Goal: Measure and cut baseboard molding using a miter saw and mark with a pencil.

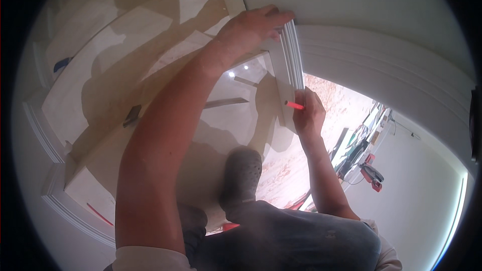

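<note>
A short length of white grooved moulding point(292, 52) stands along the side of the white stairs, by the wall corner. My left hand point(258, 24) grips its upper end, the fingers over the top edge. At the lower end, my right hand point(310, 110) is closed around a red pencil-like stick point(294, 105), its fingertips against the moulding. Which end of the stick is the tip I cannot tell. Part of the right hand's grip is hidden behind the moulding.
Below stands my grey shoe point(242, 175). A flat bar point(226, 102) lies on a step point(201, 135); a small metal piece point(132, 115) sits at a step edge. A blue object point(63, 64) is farther left. Tools, including a red-and-black one point(371, 173), lie at right.
</note>
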### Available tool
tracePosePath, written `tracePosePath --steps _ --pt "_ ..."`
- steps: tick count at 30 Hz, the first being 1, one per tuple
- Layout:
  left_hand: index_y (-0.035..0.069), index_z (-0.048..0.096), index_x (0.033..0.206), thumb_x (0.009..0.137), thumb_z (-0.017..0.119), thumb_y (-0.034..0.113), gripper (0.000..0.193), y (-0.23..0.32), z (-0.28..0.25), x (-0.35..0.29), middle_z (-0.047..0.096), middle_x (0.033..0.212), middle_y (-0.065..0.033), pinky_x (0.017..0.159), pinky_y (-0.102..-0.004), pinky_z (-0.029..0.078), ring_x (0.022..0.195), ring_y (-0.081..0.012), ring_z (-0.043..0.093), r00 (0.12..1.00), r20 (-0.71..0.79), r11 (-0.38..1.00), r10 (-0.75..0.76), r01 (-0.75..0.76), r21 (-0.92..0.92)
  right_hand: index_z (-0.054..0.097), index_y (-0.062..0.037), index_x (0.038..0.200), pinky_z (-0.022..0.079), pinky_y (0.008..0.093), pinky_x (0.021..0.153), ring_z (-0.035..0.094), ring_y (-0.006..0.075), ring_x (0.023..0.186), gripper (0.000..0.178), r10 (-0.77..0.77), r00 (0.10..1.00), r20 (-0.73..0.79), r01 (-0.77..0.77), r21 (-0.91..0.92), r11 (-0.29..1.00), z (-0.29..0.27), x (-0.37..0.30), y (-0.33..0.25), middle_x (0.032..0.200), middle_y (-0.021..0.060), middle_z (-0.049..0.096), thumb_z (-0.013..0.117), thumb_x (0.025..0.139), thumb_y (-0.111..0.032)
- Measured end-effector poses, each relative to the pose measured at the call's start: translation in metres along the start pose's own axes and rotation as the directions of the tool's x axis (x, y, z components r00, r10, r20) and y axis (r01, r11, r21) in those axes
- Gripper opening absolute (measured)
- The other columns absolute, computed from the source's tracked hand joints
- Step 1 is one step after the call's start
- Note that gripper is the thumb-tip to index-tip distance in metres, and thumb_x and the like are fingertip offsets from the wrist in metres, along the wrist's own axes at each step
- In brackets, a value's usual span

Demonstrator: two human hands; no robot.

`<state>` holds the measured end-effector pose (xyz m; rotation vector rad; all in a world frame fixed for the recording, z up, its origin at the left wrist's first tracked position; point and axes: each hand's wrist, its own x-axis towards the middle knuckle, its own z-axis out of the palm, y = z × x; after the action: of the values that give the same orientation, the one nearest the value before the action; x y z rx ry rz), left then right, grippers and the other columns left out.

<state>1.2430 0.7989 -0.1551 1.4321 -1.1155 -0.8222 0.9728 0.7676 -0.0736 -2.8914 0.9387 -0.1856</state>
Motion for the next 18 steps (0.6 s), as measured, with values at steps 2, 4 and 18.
tracePosePath --steps 2,4,18 --pt "0.016 0.059 0.136 0.092 0.066 0.006 0.045 0.0006 -0.0009 -0.0017 0.065 0.116 -0.0070 0.093 -0.0318 0.055 0.106 -0.0197 0.069 0.995 -0.009 0.985 0.102 -0.100 0.138 0.063 0.0014 0.102 0.051 0.0414 0.057 0.062 0.0297 0.068 0.013 0.022 1.000 0.008 -0.022 -0.012 1.000 -0.0009 0.0000 -0.0012 0.072 0.0122 0.061 0.067 0.094 -0.009" --pt "0.018 0.059 0.136 0.092 0.068 0.009 0.046 0.0018 0.0001 -0.0024 0.065 0.116 -0.0068 0.092 -0.0326 0.055 0.106 -0.0205 0.069 0.998 -0.009 0.996 0.057 -0.056 0.068 0.063 0.0014 0.103 0.051 0.0412 0.057 0.063 0.0295 0.068 0.015 0.031 1.000 -0.001 -0.031 -0.030 0.999 -0.0023 -0.0001 -0.0024 0.072 0.0125 0.062 0.068 0.094 -0.009" --pt "0.016 0.059 0.135 0.090 0.073 0.026 0.049 -0.0010 0.0023 0.0020 0.065 0.118 -0.0076 0.091 -0.0373 0.054 0.102 -0.0276 0.066 0.988 -0.041 0.963 0.151 -0.138 0.233 0.066 0.0000 0.100 0.053 0.0406 0.060 0.065 0.0281 0.069 0.014 0.077 0.996 -0.039 -0.076 0.018 0.997 0.0016 -0.0011 -0.0008 0.070 0.0109 0.063 0.070 0.090 -0.008"
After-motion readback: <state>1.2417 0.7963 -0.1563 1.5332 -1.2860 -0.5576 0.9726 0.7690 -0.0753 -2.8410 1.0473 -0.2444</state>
